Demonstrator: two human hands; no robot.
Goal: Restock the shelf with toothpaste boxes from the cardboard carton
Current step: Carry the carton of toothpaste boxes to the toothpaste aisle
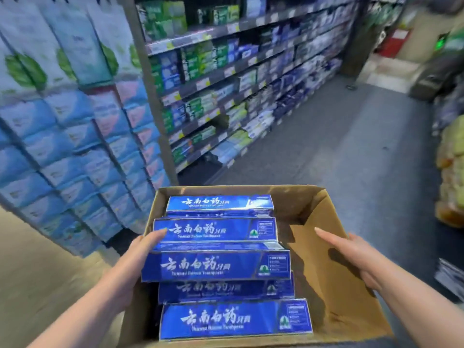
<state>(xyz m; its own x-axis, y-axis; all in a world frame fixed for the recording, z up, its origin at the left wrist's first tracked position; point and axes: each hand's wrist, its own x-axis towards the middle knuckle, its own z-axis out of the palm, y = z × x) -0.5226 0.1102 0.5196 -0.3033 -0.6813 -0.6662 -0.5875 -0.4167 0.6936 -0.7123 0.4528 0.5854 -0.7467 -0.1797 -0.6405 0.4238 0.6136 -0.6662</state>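
A brown cardboard carton sits open in front of me, with several blue toothpaste boxes stacked along its left side. My left hand lies against the left ends of the upper boxes, its fingers touching the second one from the far end. Over the carton's bare right half, my right hand hovers with fingers straight and apart, holding nothing. The toothpaste shelf runs along the aisle ahead, on the left.
Stacks of tissue packs fill the display at the near left. Grey aisle floor stretches ahead. Bagged goods pile up at the right edge. A light floor patch lies at the lower left.
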